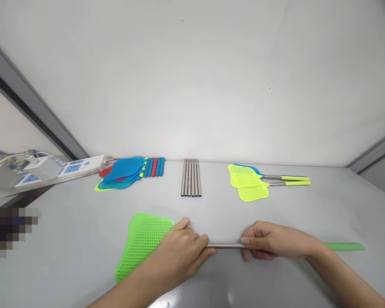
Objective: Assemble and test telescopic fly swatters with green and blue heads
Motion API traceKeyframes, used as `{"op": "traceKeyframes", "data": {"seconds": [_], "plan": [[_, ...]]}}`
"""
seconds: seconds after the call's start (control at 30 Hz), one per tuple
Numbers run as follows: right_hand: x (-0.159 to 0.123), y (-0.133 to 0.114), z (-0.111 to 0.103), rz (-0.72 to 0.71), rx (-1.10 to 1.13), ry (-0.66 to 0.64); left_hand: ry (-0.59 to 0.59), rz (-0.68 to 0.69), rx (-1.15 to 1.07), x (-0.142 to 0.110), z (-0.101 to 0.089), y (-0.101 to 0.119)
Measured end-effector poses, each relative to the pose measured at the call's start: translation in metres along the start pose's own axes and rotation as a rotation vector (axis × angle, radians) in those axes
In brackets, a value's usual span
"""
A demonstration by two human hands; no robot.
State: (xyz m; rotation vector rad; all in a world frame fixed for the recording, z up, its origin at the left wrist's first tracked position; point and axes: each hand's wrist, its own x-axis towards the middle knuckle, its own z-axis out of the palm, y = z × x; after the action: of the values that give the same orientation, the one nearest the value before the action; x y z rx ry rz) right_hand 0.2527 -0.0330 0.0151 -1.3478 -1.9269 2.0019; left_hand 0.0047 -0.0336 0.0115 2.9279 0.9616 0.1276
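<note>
A green fly swatter (pixel 144 235) lies across the front of the table, its perforated head to the left and its green handle showing beyond my right wrist. My left hand (pixel 188 248) is closed round the swatter near the head, covering the joint there. Farther right, my right hand (pixel 265 241) pinches the metal shaft between thumb and fingers. A bare stretch of thin steel rod shows between the two hands. The part of the shaft under my right hand and forearm is hidden.
Several metal tubes (pixel 191 177) lie side by side behind my hands. Blue, red and yellow swatter heads (pixel 123 171) are stacked at back left beside blue and red handles (pixel 157 167). Yellow and blue swatters (pixel 250 184) lie at back right. A power strip (pixel 73 169) runs along the left.
</note>
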Motion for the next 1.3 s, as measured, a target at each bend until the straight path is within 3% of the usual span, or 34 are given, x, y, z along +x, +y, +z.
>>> {"op": "traceKeyframes", "data": {"seconds": [0.3,0.53,0.8,1.3], "plan": [[0.001,0.002,-0.001,0.017,-0.111,0.083,0.073,-0.018,-0.183,-0.002,-0.005,-0.009],[-0.003,0.000,-0.012,-0.032,-0.144,0.173,0.254,-0.066,-0.166,-0.005,-0.009,-0.027],[-0.009,0.001,-0.022,-0.053,-0.206,0.225,0.254,-0.128,-0.060,-0.006,-0.017,-0.046],[-0.008,-0.002,-0.018,-0.028,-0.263,0.222,0.151,-0.016,-0.160,-0.003,-0.016,-0.036]]}}
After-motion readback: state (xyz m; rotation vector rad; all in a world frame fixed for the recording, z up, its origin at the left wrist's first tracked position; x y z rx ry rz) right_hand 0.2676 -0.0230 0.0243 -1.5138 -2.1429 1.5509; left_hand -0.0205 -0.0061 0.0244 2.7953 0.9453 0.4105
